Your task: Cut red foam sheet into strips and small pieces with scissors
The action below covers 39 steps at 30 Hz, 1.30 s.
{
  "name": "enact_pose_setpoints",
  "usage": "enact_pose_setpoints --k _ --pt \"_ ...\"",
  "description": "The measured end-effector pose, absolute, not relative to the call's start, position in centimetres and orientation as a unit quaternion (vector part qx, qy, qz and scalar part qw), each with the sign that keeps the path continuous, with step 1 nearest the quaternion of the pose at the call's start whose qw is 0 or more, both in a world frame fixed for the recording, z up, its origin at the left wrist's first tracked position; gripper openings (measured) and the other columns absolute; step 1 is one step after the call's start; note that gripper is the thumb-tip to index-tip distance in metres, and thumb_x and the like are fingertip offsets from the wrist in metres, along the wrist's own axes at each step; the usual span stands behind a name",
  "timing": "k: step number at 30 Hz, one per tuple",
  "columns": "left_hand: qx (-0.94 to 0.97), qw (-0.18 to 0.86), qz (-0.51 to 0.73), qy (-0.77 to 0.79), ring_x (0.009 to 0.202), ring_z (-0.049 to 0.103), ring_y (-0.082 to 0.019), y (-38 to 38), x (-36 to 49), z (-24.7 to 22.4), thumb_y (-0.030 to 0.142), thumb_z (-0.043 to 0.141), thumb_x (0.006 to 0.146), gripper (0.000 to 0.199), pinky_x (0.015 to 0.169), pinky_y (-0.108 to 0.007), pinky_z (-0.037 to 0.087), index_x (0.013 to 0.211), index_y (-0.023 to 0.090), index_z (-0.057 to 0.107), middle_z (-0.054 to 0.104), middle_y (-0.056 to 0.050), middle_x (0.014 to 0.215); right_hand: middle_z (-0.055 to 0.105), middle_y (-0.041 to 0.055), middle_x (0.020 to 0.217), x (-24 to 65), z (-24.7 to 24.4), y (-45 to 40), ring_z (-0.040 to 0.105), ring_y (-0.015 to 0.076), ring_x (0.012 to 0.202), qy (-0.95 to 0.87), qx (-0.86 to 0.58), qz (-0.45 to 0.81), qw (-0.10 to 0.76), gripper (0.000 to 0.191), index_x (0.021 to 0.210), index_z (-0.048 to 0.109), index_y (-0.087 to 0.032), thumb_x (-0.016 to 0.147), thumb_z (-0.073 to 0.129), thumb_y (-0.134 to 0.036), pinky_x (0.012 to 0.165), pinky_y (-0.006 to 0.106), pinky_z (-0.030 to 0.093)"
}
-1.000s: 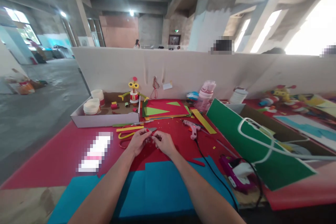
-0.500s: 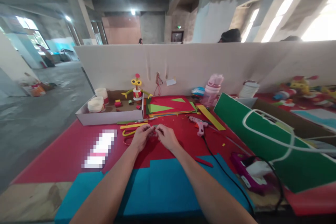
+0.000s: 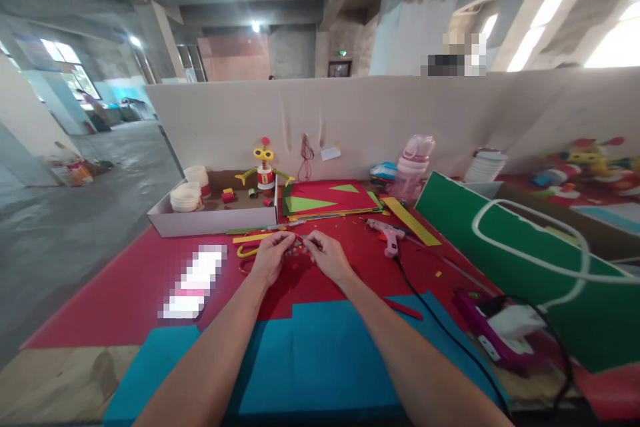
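Apparently pinching a red piece [image 3: 299,237] between left hand [image 3: 271,259] and right hand [image 3: 329,257], over the table [image 3: 320,285]; probably light and bendy (too small to be sure), best held by its edges.

Held piece [image 3: 299,239]: finish too small to tell, between the left grip [image 3: 271,259] and right grip [image 3: 328,257].
Bench cover [image 3: 120,293]: smooth red sheet, faintly glossy, under both grips.
Bench edge [image 3: 55,377]: bare, stained wood, near side of the left grip.
Blue sheets [image 3: 335,360]: matt, felt-like, near side of both grips.
Glue gun [image 3: 391,234]: smooth pink plastic, right of the right grip.
Sheet stack [image 3: 345,202]: matt, paper or felt, beyond both grips.
Box [image 3: 215,222]: smooth white card, brown inside, beyond the left grip.
Bottle [image 3: 414,163]: glossy, translucent pink plastic, beyond the right grip.
Power strip [image 3: 517,361]: shiny purple plastic, right of the right grip.
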<state>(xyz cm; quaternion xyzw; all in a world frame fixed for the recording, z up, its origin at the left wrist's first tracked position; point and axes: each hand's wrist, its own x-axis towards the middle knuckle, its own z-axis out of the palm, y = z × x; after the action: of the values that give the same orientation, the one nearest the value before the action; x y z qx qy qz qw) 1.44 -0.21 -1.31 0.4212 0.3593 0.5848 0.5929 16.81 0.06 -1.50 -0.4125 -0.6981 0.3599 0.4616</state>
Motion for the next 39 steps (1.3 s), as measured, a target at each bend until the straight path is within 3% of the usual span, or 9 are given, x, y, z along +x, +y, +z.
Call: enact_pose_setpoints --k 9,14,20,23,28,39 --pt "0.443 0.564 0.584 0.38 0.055 0.053 -0.01 -0.3 1.6 -1.9 0.035 0.078 0.065 0.026 0.055 -0.023 0.042 0.078 0.014 0.071 0.063 0.0 0.062 0.062 -0.0006 0.068 16.4 -1.7 0.1 0.05 0.0079 0.048 -0.588 -0.369 0.555 0.457 0.033 0.078 0.056 -0.018 0.079 0.057 -0.051 0.045 0.019 0.042" --pt "0.482 0.509 0.614 0.363 0.06 0.051 -0.009 -0.5 1.3 -0.9 0.031 0.075 0.068 0.032 0.061 -0.022 0.042 0.097 0.018 0.071 0.062 0.001 0.073 0.062 -0.0005 0.067 16.6 -1.8 0.4 0.048 0.0069 0.047 -0.59 -0.394 0.521 0.474 0.032 0.076 0.058 -0.017 0.077 0.058 -0.05 0.043 0.017 0.04" --pt "0.571 0.413 0.581 0.407 0.066 0.052 -0.012 -0.7 1.1 -0.7 0.027 0.073 0.068 0.019 0.062 -0.022 0.041 0.085 0.018 0.073 0.062 -0.001 0.072 0.055 -0.0034 0.054 16.6 -2.2 0.6 0.046 0.0071 0.042 -0.628 -0.402 0.474 0.467 0.03 0.076 0.061 -0.017 0.081 0.055 -0.047 0.042 0.017 0.04" --pt "0.59 0.387 0.576 0.413 0.065 0.053 -0.013 -0.7 1.2 -0.8 0.026 0.073 0.068 0.016 0.063 -0.024 0.042 0.082 0.019 0.073 0.063 -0.001 0.069 0.06 -0.0013 0.06 16.5 -2.0 0.4 0.048 0.0072 0.045 -0.614 -0.396 0.498 0.467 0.03 0.076 0.062 -0.017 0.081 0.056 -0.046 0.042 0.017 0.041" --pt "0.641 0.317 0.571 0.403 0.077 0.06 -0.018 -0.9 1.3 -0.4 0.024 0.072 0.07 0.015 0.073 -0.028 0.045 0.084 0.022 0.075 0.068 -0.004 0.082 0.063 0.0003 0.064 16.5 -1.6 0.2 0.047 0.0063 0.045 -0.566 -0.392 0.557 0.464 0.028 0.076 0.061 -0.016 0.079 0.06 -0.044 0.041 0.016 0.038" --pt "0.621 0.36 0.555 0.421 0.062 0.054 -0.013 -0.6 0.9 -0.7 0.028 0.069 0.073 0.011 0.06 -0.023 0.041 0.077 0.018 0.067 0.061 0.0 0.064 0.06 -0.0022 0.059 16.6 -1.5 0.3 0.048 0.0072 0.043 -0.642 -0.398 0.471 0.456 0.024 0.077 0.061 -0.017 0.081 0.056 -0.041 0.041 0.017 0.04"
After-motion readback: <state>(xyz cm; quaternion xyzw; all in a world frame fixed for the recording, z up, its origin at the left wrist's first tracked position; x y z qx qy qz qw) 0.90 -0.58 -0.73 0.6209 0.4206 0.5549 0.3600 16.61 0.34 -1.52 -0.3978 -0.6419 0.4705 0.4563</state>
